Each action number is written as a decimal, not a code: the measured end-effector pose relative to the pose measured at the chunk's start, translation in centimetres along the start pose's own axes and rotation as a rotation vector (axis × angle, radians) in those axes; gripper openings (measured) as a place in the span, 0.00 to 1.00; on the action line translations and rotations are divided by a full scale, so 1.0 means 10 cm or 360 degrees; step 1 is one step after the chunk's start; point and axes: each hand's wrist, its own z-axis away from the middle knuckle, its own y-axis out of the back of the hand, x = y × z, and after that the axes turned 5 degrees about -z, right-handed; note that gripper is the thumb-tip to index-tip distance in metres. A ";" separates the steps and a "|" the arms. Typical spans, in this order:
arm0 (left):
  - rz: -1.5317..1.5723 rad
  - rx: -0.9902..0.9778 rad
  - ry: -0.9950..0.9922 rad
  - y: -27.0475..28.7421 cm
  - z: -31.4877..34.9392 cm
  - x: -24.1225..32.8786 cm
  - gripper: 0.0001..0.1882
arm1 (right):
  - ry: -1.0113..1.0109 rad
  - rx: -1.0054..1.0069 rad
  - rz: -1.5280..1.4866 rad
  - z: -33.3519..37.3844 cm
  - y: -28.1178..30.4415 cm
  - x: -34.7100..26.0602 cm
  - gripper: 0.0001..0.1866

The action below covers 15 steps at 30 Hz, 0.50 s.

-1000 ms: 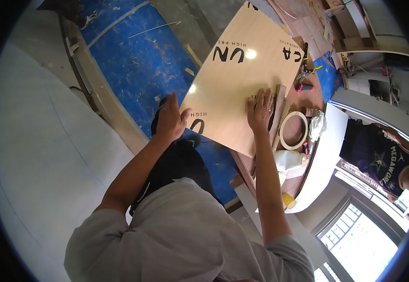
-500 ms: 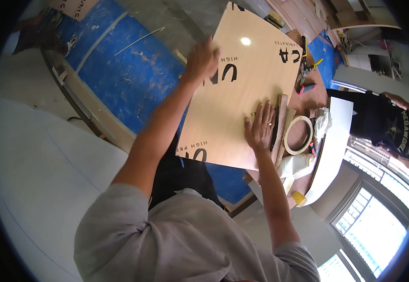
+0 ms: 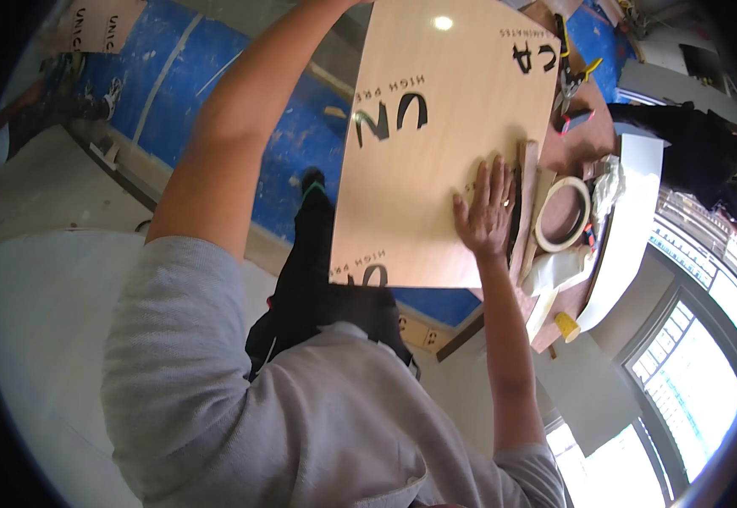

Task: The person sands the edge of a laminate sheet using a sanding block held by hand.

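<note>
The biggest thing under me is the tan laminate sheet [image 3: 436,161], glossy, with dark lettering across it, lying over the cluttered counter [image 3: 584,140] and overhanging the blue floor covering [image 3: 216,93] on my left side. My right hand [image 3: 485,213] lies flat on it near its right edge, fingers spread apart and palm down, gripping nothing, only pressing. My left arm [image 3: 233,144] reaches up along the sheet's far left corner; that hand is cut off at the top of the view, so I cannot tell whether it is open or closed on the edge.

To do this well, I judge that I should keep the palm pressure even and low, so the sheet slides or settles without buckling, and mind that overhang, since a thin sheet can flex and tip.

Just beside my right fingers, narrow wooden strips [image 3: 527,199] lie along the sheet's edge, and near them a roll of pale tape [image 3: 565,216]. These crowd the right side and would catch the sheet if it shifted that way. Farther up sit pliers with yellow handles [image 3: 578,72]. A crumpled clear plastic wrap [image 3: 610,182] and a small yellow piece [image 3: 566,326] lie at the counter's edge.
</note>
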 end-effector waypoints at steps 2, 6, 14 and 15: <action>-0.0250 -0.0004 -0.0280 0.47 0.34 0.35 0.33 | 0.0043 0.0092 0.0000 -0.02 -0.05 0.06 0.40; -0.0291 -0.0168 -0.0344 0.93 1.67 0.57 0.37 | 0.0088 0.0066 -0.0012 -0.04 -0.06 -0.01 0.40; 0.0709 -0.0694 0.0103 3.16 4.62 2.16 0.24 | -0.0017 0.0069 -0.0027 0.07 -0.06 -0.01 0.40; 0.1079 -0.0685 0.0638 3.04 4.70 2.18 0.25 | -0.0007 0.0110 -0.0043 0.09 -0.06 -0.01 0.39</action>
